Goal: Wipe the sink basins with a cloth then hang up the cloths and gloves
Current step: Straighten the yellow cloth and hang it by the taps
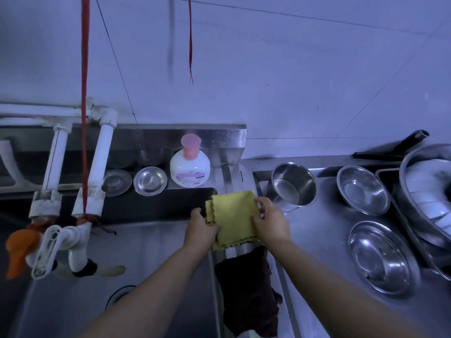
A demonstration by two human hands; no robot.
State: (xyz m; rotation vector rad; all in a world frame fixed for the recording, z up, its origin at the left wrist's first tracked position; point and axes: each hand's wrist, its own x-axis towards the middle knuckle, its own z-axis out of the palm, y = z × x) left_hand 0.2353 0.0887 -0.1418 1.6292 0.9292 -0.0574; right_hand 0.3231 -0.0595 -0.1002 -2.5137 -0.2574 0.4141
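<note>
A steel sink (151, 272) fills the lower left, its drain (119, 295) showing near the bottom edge. To its right runs a steel counter (319, 240). At the far right of the counter a big basin (424, 191) holds stacked white plates (429, 189), with a black handle (400, 146) behind it.

White pipes (103, 152) come down from the wall at the left to two taps (73, 237), one with an orange lever (19, 250). A red cord (84, 106) hangs along the pipes and is tied at the tap.

A dark cloth (249, 291) is draped over the sink's right rim (235, 251), hanging near the bottom of the view. Just above it on the same rim lies a folded yellow cloth (233, 218), held by both hands.

The left hand (201, 230) grips the yellow cloth's left edge, fingers curled round the fold. The right hand (271, 222) pinches its right edge, thumb on top and fingers bent over the far corner.

On the counter stand three steel bowls: a deep pot (294, 189) just beside the right hand, a bowl (363, 189) further right, and a wide bowl (380, 257) nearer the person.

On the ledge behind the sink stands a white soap bottle (190, 170) with a pink pump, and left of it lie two round steel lids (150, 181), side by side.
</note>
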